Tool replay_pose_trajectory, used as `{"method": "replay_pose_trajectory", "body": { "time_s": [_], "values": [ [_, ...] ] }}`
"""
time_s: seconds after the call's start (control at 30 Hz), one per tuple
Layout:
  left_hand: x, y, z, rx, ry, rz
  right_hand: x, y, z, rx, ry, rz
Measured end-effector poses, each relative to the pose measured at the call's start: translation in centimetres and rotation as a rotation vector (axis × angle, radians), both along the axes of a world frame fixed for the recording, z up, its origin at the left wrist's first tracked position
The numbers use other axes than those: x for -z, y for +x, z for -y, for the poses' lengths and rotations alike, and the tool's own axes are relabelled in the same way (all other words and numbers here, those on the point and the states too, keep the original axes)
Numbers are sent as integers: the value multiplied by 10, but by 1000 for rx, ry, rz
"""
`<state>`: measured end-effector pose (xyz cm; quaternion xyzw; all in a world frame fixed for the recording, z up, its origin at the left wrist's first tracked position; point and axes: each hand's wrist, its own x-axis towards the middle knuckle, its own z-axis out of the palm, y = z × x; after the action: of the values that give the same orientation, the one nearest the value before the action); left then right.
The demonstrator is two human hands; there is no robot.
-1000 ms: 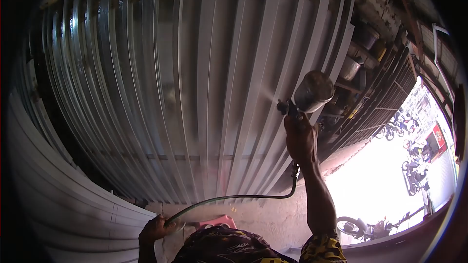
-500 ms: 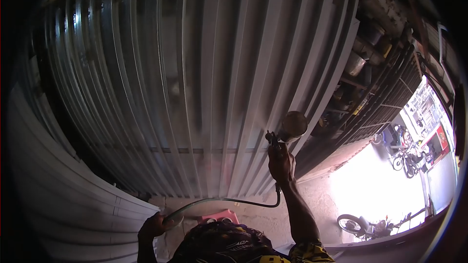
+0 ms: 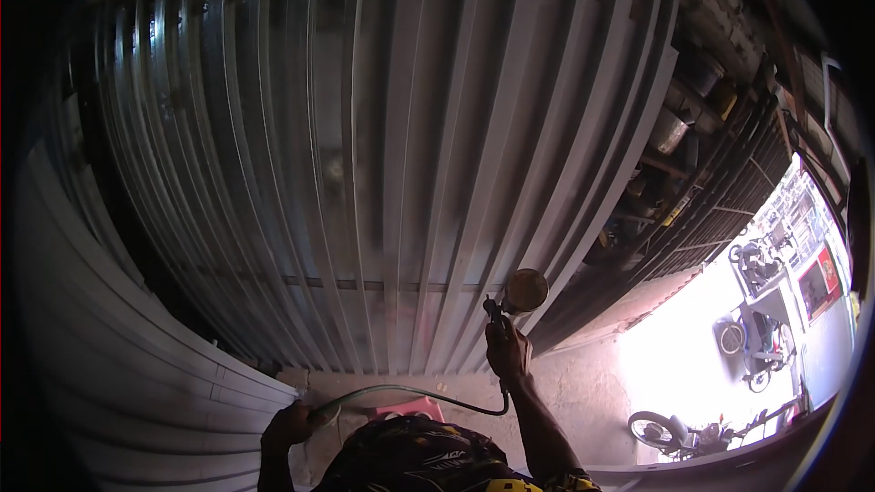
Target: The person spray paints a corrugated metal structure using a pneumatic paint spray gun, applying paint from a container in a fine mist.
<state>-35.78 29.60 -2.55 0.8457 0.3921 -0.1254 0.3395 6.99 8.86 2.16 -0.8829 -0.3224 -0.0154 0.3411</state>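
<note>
My right hand is wrapped round a spray gun with a round paint cup on its side. The gun points at a large panel of upright metal slats, near their lower ends. Grey coating covers the slats at the right, while those at the far left look shinier. From the gun's handle a thin hose bows across to my left hand, whose fingers are closed round it low on the left.
Another pale slatted panel curves along the left. Shelves with cans and dark metal bars stand at the right. A red plastic stool is close before me. Outside the bright opening are a parked motorcycle and further motorbikes.
My right hand has brought the spray gun down and slightly left along the slats. The left hand stays low with the hose. Outside, a motorbike has come nearer the opening.
</note>
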Motion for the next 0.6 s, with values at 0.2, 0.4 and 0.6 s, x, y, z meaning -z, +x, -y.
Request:
{"method": "replay_pose_trajectory", "body": {
  "time_s": [0.2, 0.4, 0.6],
  "values": [
    [-9, 1, 5, -21, 41, -12, -2, -4, -8, -32, 99, 149],
    [-8, -1, 7, -42, 41, 56, -24, 0, -22, -64, 111, 185],
    [-3, -7, 9, -79, 65, 54, -16, 20, -40, -37, 115, 162]
  ]
}}
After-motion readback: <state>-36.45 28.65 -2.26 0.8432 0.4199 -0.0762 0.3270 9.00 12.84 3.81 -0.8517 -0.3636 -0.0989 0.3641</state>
